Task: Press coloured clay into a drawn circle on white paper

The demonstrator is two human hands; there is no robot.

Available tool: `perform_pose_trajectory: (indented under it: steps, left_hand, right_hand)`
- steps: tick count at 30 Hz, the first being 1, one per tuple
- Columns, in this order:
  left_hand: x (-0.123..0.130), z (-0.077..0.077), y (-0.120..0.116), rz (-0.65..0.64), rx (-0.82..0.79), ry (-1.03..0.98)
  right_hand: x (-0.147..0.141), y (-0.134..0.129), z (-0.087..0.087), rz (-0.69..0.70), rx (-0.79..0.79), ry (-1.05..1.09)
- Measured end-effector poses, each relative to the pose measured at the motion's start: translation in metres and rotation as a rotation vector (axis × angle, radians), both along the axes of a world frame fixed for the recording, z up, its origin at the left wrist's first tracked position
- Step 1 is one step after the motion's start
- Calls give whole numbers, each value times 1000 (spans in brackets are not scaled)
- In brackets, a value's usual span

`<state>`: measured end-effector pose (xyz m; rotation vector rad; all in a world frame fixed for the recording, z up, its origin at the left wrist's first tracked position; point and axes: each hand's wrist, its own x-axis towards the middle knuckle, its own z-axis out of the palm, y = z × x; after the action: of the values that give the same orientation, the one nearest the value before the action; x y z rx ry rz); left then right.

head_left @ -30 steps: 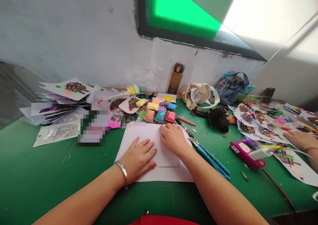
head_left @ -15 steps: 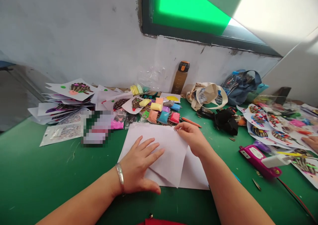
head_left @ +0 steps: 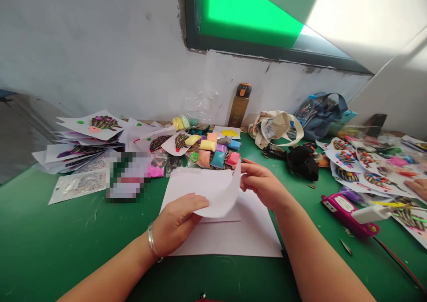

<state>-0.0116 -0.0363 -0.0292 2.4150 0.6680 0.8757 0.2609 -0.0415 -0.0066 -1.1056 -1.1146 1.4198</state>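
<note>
A sheet of white paper (head_left: 216, 199) is lifted and curved above more white sheets (head_left: 230, 242) on the green table. My left hand (head_left: 180, 219), with a silver bracelet at the wrist, pinches the near left edge of the lifted sheet, thumb below and fingers on top. On the right side, my right hand (head_left: 260, 182) has its fingers closed on the raised edge of the same sheet. Colourful clay packets (head_left: 218, 159) lie just behind the paper, and an orange stick (head_left: 251, 162) is partly hidden by my right hand.
Stacked hedgehog pictures (head_left: 96, 126) stand at the left, near a glittery packet (head_left: 78, 187). A brown bottle (head_left: 239, 106) and a cream bag (head_left: 278, 130) are by the wall. At the right are a magenta glue gun (head_left: 348, 215), more pictures (head_left: 347, 159) and another person's hand (head_left: 416, 188).
My left hand has gone from spread flat on the paper to gripping its edge. The top sheet now curves upward, its right edge raised by my right hand.
</note>
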Motion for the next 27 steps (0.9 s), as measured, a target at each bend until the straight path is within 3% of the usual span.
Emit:
perform_pose_trajectory:
  steps: [2,5,8,13,18,20,22,24,27]
  left_hand:
    - [1,7,-2,-33,-132,43]
    - [2,14,-4,-93,-189,94]
    - [1,17,-2,-60,-229,148]
    - [-13,17,12,182,-197,210]
    - [-28,13,20,528,100,61]
    - [-25,11,16,475,267,38]
    - [-17,8,7,294,386,115]
    - [-7,3,-2,134,424,274]
    - [6,-8,-12,33,403,447]
  right_hand:
    - [3,2,-5,104,26,-88]
    - [4,5,-10,240,33,-110]
    - [1,4,-10,248,17,-92]
    - [-9,-14,-14,117,-29,-295]
    - [-26,-35,-27,-79,-28,-779]
    - [-34,-37,-30,-81,-9,-922]
    - [-41,-38,-30,-73,11,-1026]
    - [-46,-38,-31,-83,38,-1132]
    - [-51,-42,-33,-105,69,-1311]
